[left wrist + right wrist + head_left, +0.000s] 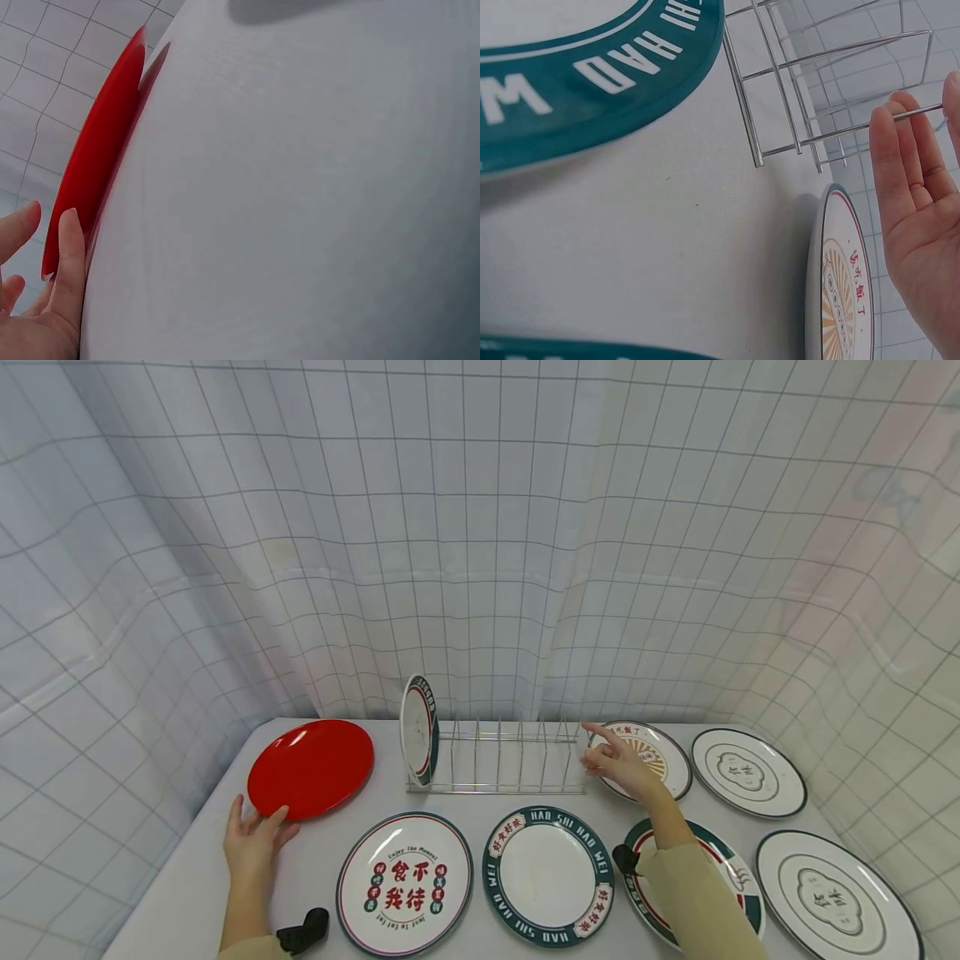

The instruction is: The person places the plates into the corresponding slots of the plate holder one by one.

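Note:
A glossy red plate (311,768) lies at the far left. My left hand (251,843) is at its near edge, fingers spread; in the left wrist view one finger (71,247) overlaps the plate's rim (97,150). A wire dish rack (510,758) stands at the back centre. My right hand (622,768) is at its right end, with a rack wire (832,135) running between the fingers and thumb. One green-rimmed plate (420,731) stands upright in the rack's left end.
In front of the rack lie a white plate with red and green lettering (405,881) and a green-rimmed plate (547,877). To the right are a sunburst plate (667,760), another green-edged plate (735,881) partly under my sleeve, and two black-rimmed white plates (750,772).

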Motion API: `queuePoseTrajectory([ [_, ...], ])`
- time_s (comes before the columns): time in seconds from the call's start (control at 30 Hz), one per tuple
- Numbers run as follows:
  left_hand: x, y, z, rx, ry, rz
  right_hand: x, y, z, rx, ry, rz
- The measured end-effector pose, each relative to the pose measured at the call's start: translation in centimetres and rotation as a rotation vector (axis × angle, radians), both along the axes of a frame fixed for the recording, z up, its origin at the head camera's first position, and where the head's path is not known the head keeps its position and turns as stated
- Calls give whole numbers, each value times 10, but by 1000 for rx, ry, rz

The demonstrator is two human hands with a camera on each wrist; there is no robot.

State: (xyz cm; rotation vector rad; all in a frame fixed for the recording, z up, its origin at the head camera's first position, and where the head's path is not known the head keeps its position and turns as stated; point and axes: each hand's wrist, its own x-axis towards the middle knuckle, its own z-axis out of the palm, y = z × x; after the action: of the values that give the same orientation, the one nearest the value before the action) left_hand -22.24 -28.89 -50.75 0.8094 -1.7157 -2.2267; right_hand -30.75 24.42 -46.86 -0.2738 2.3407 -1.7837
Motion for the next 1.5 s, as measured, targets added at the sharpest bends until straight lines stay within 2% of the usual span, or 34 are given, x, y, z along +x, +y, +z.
queuePoseTrajectory([
  [0.13, -2, 0, -3, -61, -10, -25, 0, 0, 0, -9, 0, -6],
  [0.43, -5, 1, -5, -71, -6, -31, 0, 1, -1, -1, 4, 3],
  [0.57, -5, 3, -5, -68, 7, -8, -1, 2, -1, 2, 10, 10],
  [0.77, -3, 4, -5, -5, 19, 27, 0, 1, -2, 3, -8, 3],
  [1.13, -3, 6, 1, 201, 93, 90, 0, 1, -1, -17, 9, 8],
  [1.33, -2, 7, -1, 255, 132, 82, 0, 1, -1, -20, 15, 14],
  [1.5, -2, 7, -3, 339, 178, 78, 0, 1, 0, -24, 18, 11],
])
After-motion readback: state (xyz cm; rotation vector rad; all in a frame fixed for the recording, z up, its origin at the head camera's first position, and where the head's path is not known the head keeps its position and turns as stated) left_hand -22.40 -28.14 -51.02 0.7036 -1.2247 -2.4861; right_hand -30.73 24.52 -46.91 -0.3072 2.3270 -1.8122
